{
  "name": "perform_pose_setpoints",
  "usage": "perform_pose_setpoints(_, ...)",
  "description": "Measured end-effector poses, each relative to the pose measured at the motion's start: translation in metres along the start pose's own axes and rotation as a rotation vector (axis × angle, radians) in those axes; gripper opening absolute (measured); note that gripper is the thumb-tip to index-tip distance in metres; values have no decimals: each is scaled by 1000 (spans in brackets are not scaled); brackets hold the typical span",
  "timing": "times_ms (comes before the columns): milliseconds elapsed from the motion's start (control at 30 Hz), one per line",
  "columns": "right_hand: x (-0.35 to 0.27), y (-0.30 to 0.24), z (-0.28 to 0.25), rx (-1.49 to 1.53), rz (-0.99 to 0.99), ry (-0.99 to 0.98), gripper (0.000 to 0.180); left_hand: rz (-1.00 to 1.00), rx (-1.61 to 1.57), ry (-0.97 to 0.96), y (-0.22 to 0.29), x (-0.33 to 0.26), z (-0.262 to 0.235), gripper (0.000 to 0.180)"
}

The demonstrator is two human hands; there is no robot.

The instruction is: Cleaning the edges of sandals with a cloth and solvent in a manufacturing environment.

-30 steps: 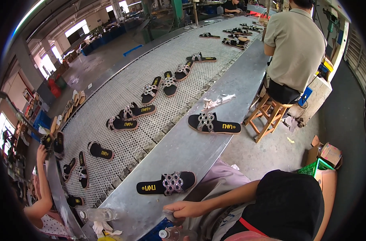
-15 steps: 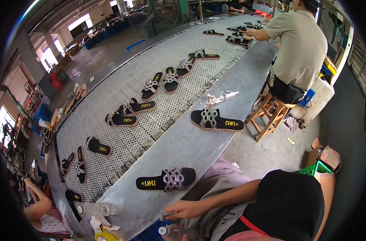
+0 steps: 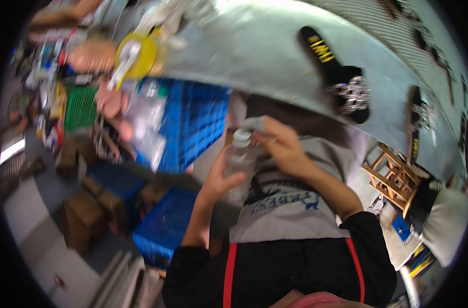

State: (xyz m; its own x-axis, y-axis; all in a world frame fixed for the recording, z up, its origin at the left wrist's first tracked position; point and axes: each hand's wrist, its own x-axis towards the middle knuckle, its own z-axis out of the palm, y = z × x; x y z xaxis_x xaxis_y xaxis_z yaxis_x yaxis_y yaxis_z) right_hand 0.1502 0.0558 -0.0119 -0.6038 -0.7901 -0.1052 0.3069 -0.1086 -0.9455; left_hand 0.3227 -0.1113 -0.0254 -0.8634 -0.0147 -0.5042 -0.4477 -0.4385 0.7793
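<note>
My left hand (image 3: 221,177) is wrapped round a clear plastic bottle (image 3: 239,167) with a white cap (image 3: 242,136), held upright in front of my apron. My right hand (image 3: 283,146) is at the cap, its fingers bent. A small grey cloth (image 3: 253,123) covers or is pinched at its fingertips; blur hides which. On the metal ledge (image 3: 265,59) beyond my hands lies a black slide sandal (image 3: 339,77) with a glittering strap. Another sandal (image 3: 415,123) lies farther right along the ledge.
At left are a blue crate (image 3: 193,120) holding clear plastic bottles, a yellow tape roll (image 3: 141,55), and a green basket (image 3: 81,107). A second blue crate (image 3: 164,226) and cardboard boxes (image 3: 85,218) stand on the floor. A wooden stool (image 3: 390,177) bears a seated person at right.
My view has swung down and left onto my lap and the crates. The bottle has come up in my left hand, and my right hand with the grey cloth has moved to its cap.
</note>
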Motion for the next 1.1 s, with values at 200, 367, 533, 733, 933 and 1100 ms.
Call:
perform_pose_setpoints(200,21,8,24,8,257,-66,30,-63,-202,56,10,-23,-3,76)
perform_pose_setpoints(367,40,25,26,-11,320,-96,16,-145,-182,180,17,-21,-7,70)
perform_pose_setpoints(533,50,41,30,-65,356,-136,15,-177,-107,265,21,-22,-10,72)
perform_pose_setpoints(733,54,44,35,-78,406,-135,15,-184,-151,289,21,-24,-11,72)
perform_pose_setpoints(933,55,51,40,-106,306,-141,22,-205,-114,308,18,-25,-18,73)
perform_pose_setpoints(1100,59,67,40,-116,212,-150,28,-208,-101,332,18,-24,-22,75)
